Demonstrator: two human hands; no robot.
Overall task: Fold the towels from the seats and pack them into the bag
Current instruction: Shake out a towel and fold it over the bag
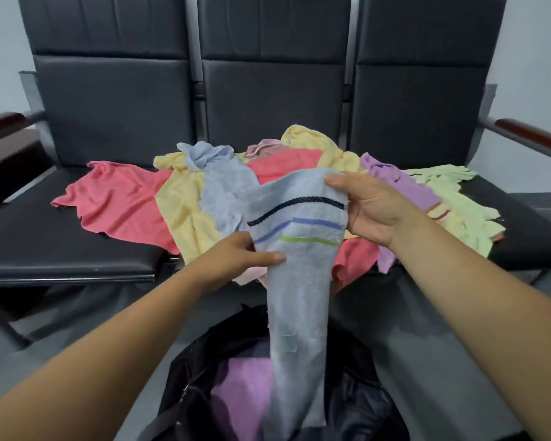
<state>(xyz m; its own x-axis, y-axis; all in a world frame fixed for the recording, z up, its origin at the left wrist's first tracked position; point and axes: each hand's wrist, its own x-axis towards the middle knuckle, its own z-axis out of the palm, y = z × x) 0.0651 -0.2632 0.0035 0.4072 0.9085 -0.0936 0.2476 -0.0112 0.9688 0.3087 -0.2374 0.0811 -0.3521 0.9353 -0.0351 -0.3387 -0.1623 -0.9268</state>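
Observation:
I hold a light blue towel (pixel 296 281) with black, blue and green stripes up in front of me. My left hand (pixel 236 257) pinches its left edge below the stripes. My right hand (pixel 372 208) grips its upper right corner. The towel's lower part hangs down into the open black bag (pixel 357 399) on the floor, where a folded purple towel (pixel 245 383) lies. A heap of loose towels covers the seats: a red one (pixel 118 205), a yellow one (pixel 182 214), another blue one (pixel 223 192), a purple one (pixel 404 186) and a pale green one (pixel 465 211).
A row of three black padded seats (pixel 45 246) with tall backrests (pixel 271 100) stands against a pale wall. Wooden armrests (pixel 528 135) stick out at both ends. The bag stands on grey floor (pixel 458 338) right before the middle seat.

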